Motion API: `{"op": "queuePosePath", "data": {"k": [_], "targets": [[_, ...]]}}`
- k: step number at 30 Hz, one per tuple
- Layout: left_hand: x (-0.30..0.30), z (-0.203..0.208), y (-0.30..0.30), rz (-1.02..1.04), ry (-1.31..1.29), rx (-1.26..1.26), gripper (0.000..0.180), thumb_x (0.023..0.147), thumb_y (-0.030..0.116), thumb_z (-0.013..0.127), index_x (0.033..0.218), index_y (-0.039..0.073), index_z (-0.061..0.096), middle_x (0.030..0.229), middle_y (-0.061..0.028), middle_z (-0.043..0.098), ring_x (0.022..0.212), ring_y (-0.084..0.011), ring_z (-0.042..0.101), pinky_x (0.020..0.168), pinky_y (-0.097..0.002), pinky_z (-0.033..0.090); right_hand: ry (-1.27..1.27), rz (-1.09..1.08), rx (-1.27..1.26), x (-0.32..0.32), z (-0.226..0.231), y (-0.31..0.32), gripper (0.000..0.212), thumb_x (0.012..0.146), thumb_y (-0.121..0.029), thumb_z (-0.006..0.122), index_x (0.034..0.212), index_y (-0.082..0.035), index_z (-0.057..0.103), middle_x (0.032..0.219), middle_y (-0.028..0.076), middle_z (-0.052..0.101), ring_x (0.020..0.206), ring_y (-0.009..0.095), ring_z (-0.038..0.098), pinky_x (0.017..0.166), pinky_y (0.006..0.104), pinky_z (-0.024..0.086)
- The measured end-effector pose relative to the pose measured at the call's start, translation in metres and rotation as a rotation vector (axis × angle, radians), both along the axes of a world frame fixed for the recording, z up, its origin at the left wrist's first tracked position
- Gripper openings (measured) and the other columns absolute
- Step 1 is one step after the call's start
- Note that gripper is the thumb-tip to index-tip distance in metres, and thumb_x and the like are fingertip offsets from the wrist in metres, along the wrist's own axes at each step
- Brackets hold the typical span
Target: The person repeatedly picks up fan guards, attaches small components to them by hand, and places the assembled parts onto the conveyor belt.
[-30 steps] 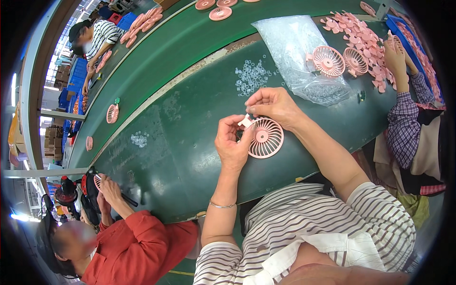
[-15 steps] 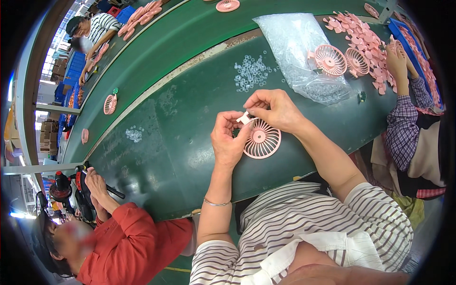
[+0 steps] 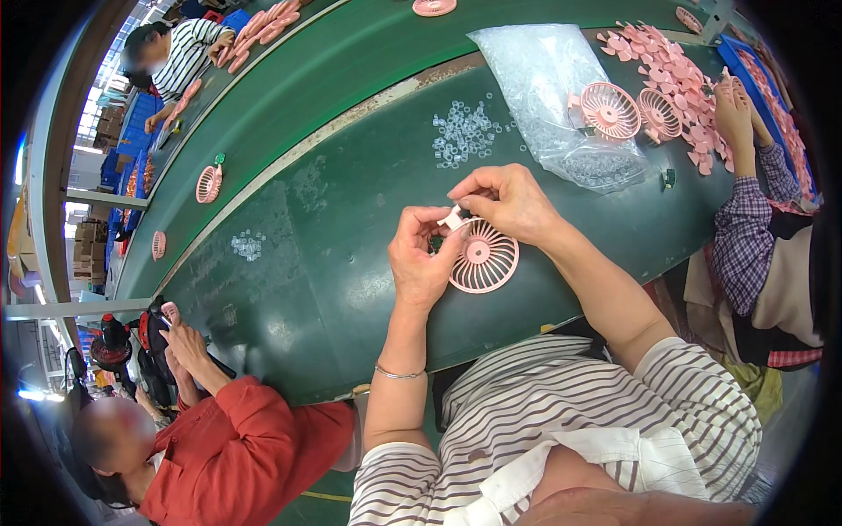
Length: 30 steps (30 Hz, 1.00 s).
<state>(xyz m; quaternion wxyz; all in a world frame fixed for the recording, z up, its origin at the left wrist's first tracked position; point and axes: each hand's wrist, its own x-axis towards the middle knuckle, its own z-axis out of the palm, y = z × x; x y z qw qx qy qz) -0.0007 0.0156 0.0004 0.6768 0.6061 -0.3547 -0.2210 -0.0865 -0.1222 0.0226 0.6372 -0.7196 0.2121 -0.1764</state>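
My left hand [image 3: 423,261] is closed, its thumb and fingers pinching the pale neck [image 3: 453,219] of a round pink fan guard [image 3: 481,256]. The guard's slotted face hangs toward me, just over the green table. From the right, my right hand [image 3: 517,206] closes thumb and fingertips on the same neck. Something small and dark shows between its fingertips, too covered to name. A bit of green circuit board [image 3: 436,244] peeks out by my left fingers.
Clear small rings [image 3: 465,133] lie in a heap beyond my hands, beside a plastic bag [image 3: 548,96]. Two pink fan guards [image 3: 610,110] rest against the bag, near piled pink fan blades [image 3: 671,79]. Co-workers sit left and right; a green conveyor belt [image 3: 289,110] runs behind.
My hands and the fan guard stay almost in place. Guards on the belt have shifted rightward. The red-sleeved co-worker now holds up a small pink piece; the person across has leaned toward the pink parts.
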Motion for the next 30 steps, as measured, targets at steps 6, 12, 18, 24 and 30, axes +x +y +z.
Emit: {"op": "queuePosePath", "data": {"k": [6,12,18,24,30], "targets": [[0.001,0.000,0.001,-0.018,-0.020,0.035,0.027,0.074,-0.008,0.065,0.096,-0.003,0.051,0.090,-0.0065,0.057,0.080,-0.0093,0.056,0.072,-0.0211,0.047,0.006,0.015,-0.113,-0.002,0.003,0.004,0.016,0.078,-0.001,0.057,0.090,0.001,0.066,0.077,0.008,0.064,0.067,0.010,0.059,0.060,0.0243,0.047],[0.001,0.000,0.001,0.034,0.041,0.041,0.026,0.075,-0.009,0.064,0.097,-0.002,0.051,0.091,-0.0072,0.058,0.080,-0.0099,0.057,0.071,-0.0210,0.048,-0.117,0.019,-0.285,-0.002,0.001,0.005,0.015,0.076,0.001,0.056,0.087,0.001,0.067,0.079,0.010,0.062,0.067,0.015,0.059,0.059,0.0263,0.047],[-0.003,-0.002,-0.001,0.146,0.033,-0.001,0.027,0.074,-0.004,0.066,0.097,-0.003,0.051,0.087,-0.0070,0.059,0.076,-0.0098,0.059,0.068,-0.0215,0.050,-0.307,0.034,-0.944,-0.002,0.007,0.020,0.037,0.070,-0.002,0.058,0.107,-0.004,0.059,0.071,0.009,0.058,0.067,0.027,0.054,0.067,0.0377,0.044],[0.000,-0.006,0.001,0.155,0.036,0.068,0.036,0.077,-0.006,0.063,0.112,-0.004,0.052,0.092,-0.0077,0.059,0.082,-0.0103,0.059,0.072,-0.0214,0.050,-0.253,0.037,-0.384,-0.001,-0.004,0.014,0.034,0.081,0.002,0.048,0.114,0.000,0.054,0.086,0.012,0.065,0.073,0.018,0.061,0.071,0.0282,0.048],[0.002,-0.007,0.002,0.145,0.014,0.064,0.032,0.075,-0.002,0.068,0.106,-0.005,0.058,0.098,-0.0075,0.056,0.085,-0.0107,0.058,0.071,-0.0215,0.050,-0.177,0.128,0.139,0.002,-0.012,0.004,0.030,0.087,-0.001,0.042,0.115,0.003,0.053,0.089,0.010,0.066,0.077,0.010,0.060,0.071,0.0239,0.049]]}}
